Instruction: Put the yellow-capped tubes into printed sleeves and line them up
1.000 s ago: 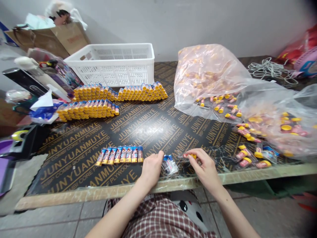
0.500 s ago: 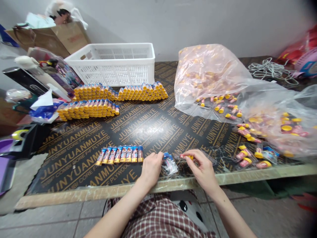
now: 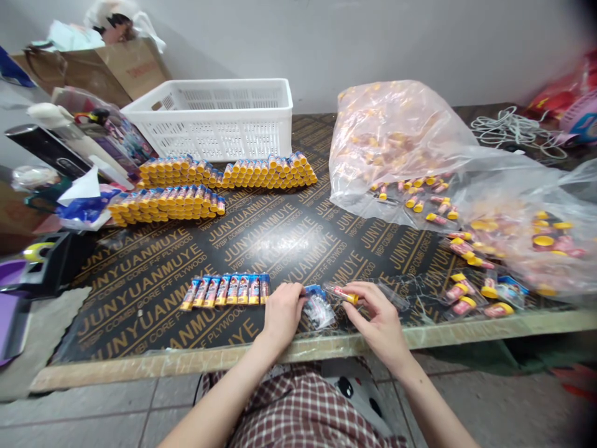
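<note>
Apart from each other, the hands flanked a blue-and-clear heap of small plastic pieces point(image 3: 321, 312), at the left hand's point(image 3: 283, 312) three o'clock; its grip couldn't be told. The right hand point(image 3: 380, 316) pinched a yellow-capped clear plastic tube point(image 3: 342, 294) at its ten o'clock.

There is one white crate point(image 3: 224, 132). Well in front of it, eight blue-and-yellow tubes point(image 3: 232, 290) form one row.

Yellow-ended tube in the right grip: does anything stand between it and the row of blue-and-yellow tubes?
Yes. The left hand and a small pile of blue and clear pieces lie between the yellow-ended tube and the row.
</note>
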{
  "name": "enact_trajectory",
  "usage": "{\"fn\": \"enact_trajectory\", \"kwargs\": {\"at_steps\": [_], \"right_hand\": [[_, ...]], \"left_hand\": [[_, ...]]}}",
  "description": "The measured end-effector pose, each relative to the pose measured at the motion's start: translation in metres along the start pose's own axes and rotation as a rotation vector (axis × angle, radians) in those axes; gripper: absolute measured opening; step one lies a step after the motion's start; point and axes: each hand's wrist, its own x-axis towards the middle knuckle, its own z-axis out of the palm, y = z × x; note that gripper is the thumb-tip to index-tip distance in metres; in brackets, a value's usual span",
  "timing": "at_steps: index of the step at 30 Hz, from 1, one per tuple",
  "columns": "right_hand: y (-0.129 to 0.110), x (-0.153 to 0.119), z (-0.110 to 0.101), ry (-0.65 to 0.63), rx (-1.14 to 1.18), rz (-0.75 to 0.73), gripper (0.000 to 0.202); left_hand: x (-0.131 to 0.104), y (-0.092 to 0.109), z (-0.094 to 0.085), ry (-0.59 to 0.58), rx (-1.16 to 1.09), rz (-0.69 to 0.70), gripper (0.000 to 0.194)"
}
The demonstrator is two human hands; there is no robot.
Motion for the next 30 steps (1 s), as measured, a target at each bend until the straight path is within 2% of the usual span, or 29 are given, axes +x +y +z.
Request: {"fn": "enact_trajectory", "kwargs": {"at_steps": [4, 7, 10, 13, 16, 22, 26, 30], "right_hand": [[-0.001, -0.001, 0.002, 0.011, 0.024, 0.009, 0.018], [-0.002, -0.002, 0.002, 0.03, 0.039, 0.033, 0.017], [-0.004, -0.005, 0.002, 0.09, 0.054, 0.041, 0.018], [-0.008, -0.008, 0.003, 0.159, 0.072, 0.009, 0.021], [-0.012, -0.012, 0.004, 0.183, 0.079, -0.022, 0.026], [-0.019, -0.019, 0.012, 0.159, 0.026, -0.105, 0.035], [-0.022, -0.018, 0.018, 0.141, -0.004, -0.156, 0.038], [-0.027, -0.017, 0.022, 0.099, -0.001, -0.219, 0.042]], "left_hand": [[0.002, 0.003, -0.005, 0.07, -0.153, -0.067, 0.013], [0.006, 0.004, -0.006, 0.095, -0.399, -0.151, 0.013], [0.011, 0.004, -0.006, 0.108, -0.792, -0.375, 0.005], [0.017, 0.005, -0.009, 0.163, -1.169, -0.589, 0.022], [0.022, 0.007, -0.017, 0.214, -1.399, -0.711, 0.027], [0.023, 0.008, -0.029, 0.297, -1.511, -0.854, 0.033], [0.02, 0.006, -0.027, 0.327, -1.499, -0.86, 0.036], [0.018, 0.005, -0.021, 0.341, -1.421, -0.81, 0.035]]}}
